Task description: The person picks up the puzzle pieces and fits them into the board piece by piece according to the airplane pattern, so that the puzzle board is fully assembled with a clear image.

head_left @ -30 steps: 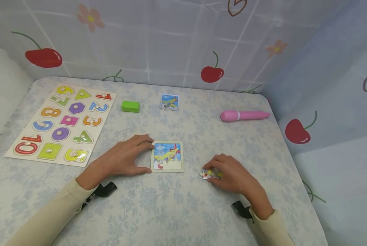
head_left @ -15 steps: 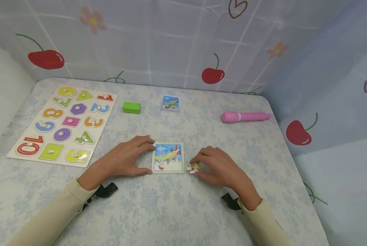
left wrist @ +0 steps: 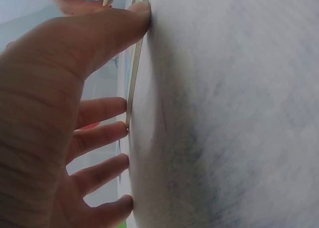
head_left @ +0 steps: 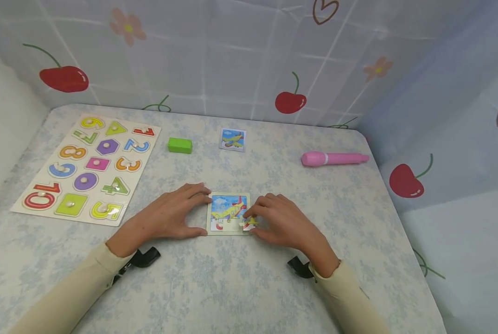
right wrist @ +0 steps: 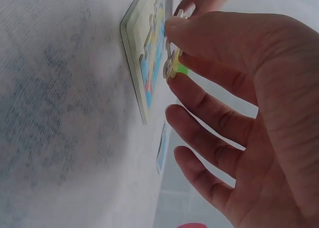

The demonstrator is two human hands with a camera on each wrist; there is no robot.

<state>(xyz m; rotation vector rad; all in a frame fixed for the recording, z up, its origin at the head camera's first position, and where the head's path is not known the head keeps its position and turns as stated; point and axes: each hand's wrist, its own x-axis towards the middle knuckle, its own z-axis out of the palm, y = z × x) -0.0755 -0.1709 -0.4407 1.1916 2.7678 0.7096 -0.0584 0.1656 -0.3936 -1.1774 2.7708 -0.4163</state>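
A small square puzzle board [head_left: 231, 226] with a yellow and red airplane picture lies on the table between my hands; part of its lower row is bare. My left hand [head_left: 167, 213] rests against the board's left edge, thumb at the near corner and extended fingertips along the side. My right hand [head_left: 284, 220] pinches a jigsaw piece [head_left: 247, 226], white, red and yellow, between thumb and fingertips over the board's lower right. In the right wrist view the piece [right wrist: 172, 61] stands tilted above the board, its face partly hidden by the thumb.
On the left lies a number and shape peg board [head_left: 96, 163]. Behind the puzzle are a green block [head_left: 180, 145] and a small airplane picture card [head_left: 233, 139]. A pink pen-shaped object [head_left: 334, 158] lies back right. A printed curtain [head_left: 240, 60] hangs behind the table.
My right hand has carried the jigsaw piece leftward from the table right of the board to over its lower right corner. My left hand has stayed at the board's edge.
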